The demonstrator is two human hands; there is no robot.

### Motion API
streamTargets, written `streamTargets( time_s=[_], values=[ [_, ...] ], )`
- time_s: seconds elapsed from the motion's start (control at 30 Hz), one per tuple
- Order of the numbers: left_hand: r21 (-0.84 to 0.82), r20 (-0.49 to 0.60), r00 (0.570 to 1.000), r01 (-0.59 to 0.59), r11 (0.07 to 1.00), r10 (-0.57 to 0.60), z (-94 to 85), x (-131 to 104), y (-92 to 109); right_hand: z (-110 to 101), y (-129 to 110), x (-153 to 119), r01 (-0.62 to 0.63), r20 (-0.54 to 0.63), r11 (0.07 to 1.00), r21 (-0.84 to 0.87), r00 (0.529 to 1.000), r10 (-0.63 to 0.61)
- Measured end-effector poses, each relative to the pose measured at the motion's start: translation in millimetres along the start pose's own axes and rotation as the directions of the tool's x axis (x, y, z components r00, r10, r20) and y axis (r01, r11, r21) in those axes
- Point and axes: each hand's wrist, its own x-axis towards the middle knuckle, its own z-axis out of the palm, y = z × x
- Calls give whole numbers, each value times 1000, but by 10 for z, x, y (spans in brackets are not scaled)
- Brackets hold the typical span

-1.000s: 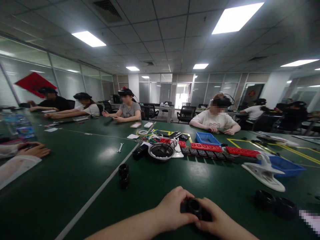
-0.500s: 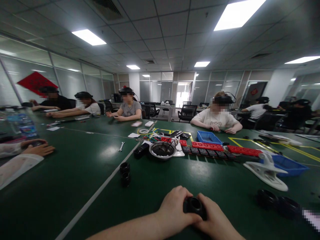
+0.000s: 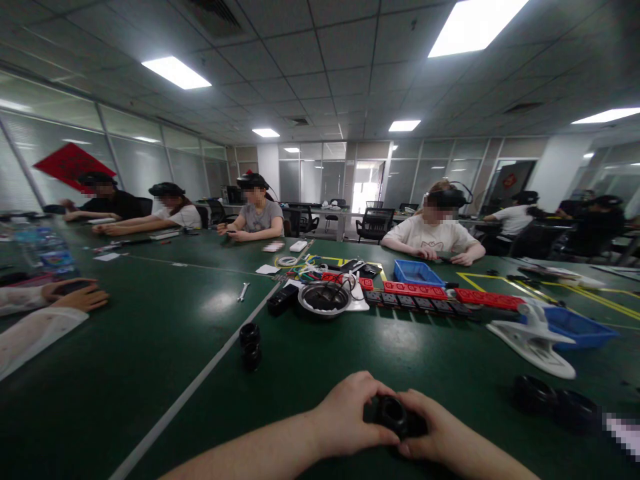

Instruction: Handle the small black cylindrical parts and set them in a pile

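Steadying a black ring-shaped part [image 3: 393, 413] between both hands, we have it low over the green table [image 3: 300, 387], its round opening tilted up towards us. Left hand [image 3: 345, 413] closes round one side, thumb along the near edge, fingers over the far edge. Right hand [image 3: 435, 427] curls in from the other side, its fingertips near the left's. Narrow grip on both sides, part lying in the gap between the palms. More dark material shows either side of the opening; one piece or two, we cannot tell. Nor can we tell if its underside touches the table.

Step in hand, as we judge it: a two-handed handling hold. Any turn or shift from here would call for both hands giving together, so the part does not tip.

Further out, left of the grip: two black rings [image 3: 251, 353], one close behind the other, beside the pale seam. Right: another black pair [image 3: 534, 395], side by side. Beyond: metal bowl [image 3: 325, 315], wrench [image 3: 243, 292], red strips [image 3: 415, 291], blue tray [image 3: 420, 283], white clamp-like stand [image 3: 537, 343]. At far left a co-worker's hands [image 3: 83, 297] cup something dark; across the table sits a person in a white shirt [image 3: 433, 237].
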Motion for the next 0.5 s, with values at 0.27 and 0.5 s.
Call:
streamTargets(
  time_s=[0.27,0.5],
  values=[
    [43,-160,972,181,982,-172,93,-27,99,343,31,74,-48,-300,950,-308,953,-49],
    [23,-16,999,34,999,-33,-33,-19,50,53,-45,-31,79,-28,996,-44,996,-80]
  ],
)
